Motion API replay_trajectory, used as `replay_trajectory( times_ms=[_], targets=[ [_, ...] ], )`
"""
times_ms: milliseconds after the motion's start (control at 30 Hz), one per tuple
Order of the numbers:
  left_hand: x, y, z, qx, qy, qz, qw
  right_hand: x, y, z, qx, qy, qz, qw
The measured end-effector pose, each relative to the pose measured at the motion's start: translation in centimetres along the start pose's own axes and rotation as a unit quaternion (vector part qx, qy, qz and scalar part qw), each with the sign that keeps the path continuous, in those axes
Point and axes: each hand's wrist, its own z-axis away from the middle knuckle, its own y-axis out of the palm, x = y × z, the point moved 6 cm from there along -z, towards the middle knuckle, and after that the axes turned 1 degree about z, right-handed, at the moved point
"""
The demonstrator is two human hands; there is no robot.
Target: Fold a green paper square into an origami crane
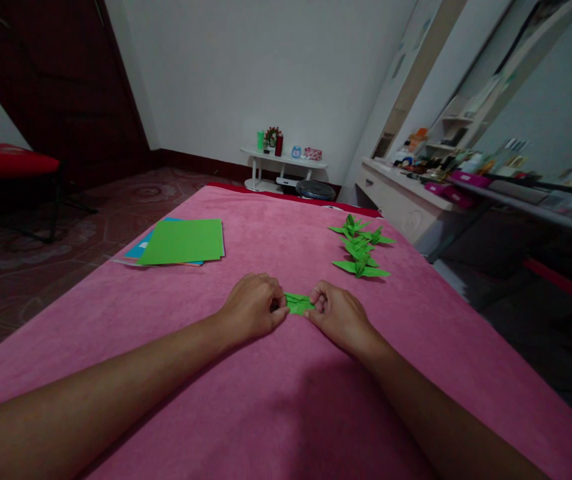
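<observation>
A small piece of folded green paper (298,304) lies between my two hands, low over the pink cloth (246,380). My left hand (256,305) pinches its left end, thumb toward me and fingers curled. At the right end my right hand (341,316) grips it the same way. Creased layers show along the paper's upper edge; both ends are hidden by my fingers. Beyond my right hand several folded green paper cranes (359,248) sit in a cluster.
Flat green paper sheets (183,241) are stacked at the left, with blue paper (141,245) under them. Past the far edge stands a low white table (286,157) with bottles and a plant. A cluttered dresser (406,200) runs along the right; a red chair (9,162) is at left.
</observation>
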Motion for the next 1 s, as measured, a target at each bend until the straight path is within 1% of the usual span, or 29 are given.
replay_trajectory(
  times_ms=[267, 400, 467, 600, 733, 867, 1000],
  targets=[
    [0.6, -0.2, 0.3, 0.003, -0.049, -0.002, 0.999, -1.2, 0.4, -0.3, 0.003, -0.006, -0.063, 0.998],
    [0.6, -0.5, 0.6, -0.007, -0.051, 0.016, 0.999, -1.5, 0.5, -0.5, 0.003, -0.013, -0.075, 0.997],
    [0.3, -0.6, 0.7, -0.009, -0.041, 0.032, 0.999, -1.7, 0.6, -0.5, 0.008, -0.002, -0.077, 0.997],
    [-0.5, -0.5, 1.0, -0.006, 0.013, 0.037, 0.999, -1.9, 0.8, -0.6, 0.023, 0.023, -0.098, 0.995],
    [-1.1, -0.5, 1.2, 0.007, 0.048, -0.008, 0.999, -2.2, 1.0, -0.6, 0.035, 0.032, -0.136, 0.99],
    [-1.9, -1.0, 1.3, 0.028, 0.072, -0.055, 0.995, -2.4, 1.1, -0.6, 0.037, 0.028, -0.166, 0.985],
    [-2.3, -1.9, 1.6, 0.025, 0.072, -0.076, 0.994, -2.1, 0.9, -0.5, 0.044, 0.012, -0.179, 0.983]
  ],
)
